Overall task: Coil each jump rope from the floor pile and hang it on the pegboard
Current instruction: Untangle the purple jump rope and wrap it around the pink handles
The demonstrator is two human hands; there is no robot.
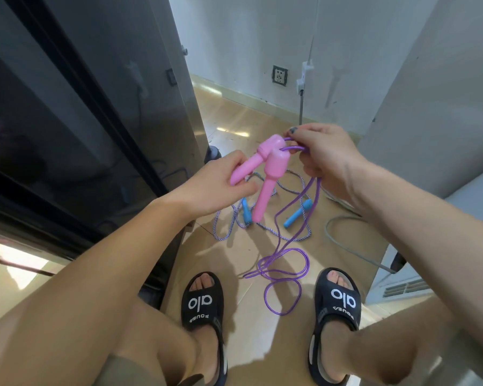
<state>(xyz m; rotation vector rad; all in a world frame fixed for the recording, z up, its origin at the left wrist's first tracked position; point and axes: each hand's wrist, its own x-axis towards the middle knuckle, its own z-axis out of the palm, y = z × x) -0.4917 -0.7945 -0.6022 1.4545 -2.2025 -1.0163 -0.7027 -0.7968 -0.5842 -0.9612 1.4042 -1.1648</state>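
A jump rope with two pink handles (pixel 268 174) and a purple cord (pixel 279 271) is held up in front of me. My left hand (pixel 221 182) pinches the lower end of one pink handle. My right hand (pixel 326 154) grips the purple cord just behind the handle tops. From there the cord hangs down and lies in loose loops on the floor between my feet. A second rope with blue handles (pixel 297 217) and a purple-white braided cord (pixel 223 235) lies spread on the floor beyond. No pegboard is in view.
A dark glossy cabinet (pixel 81 121) stands close on my left. On the right are a grey panel (pixel 435 101) and a white appliance (pixel 402 285) with a grey cable (pixel 343 240) on the floor. A wall socket (pixel 280 75) sits on the far wall.
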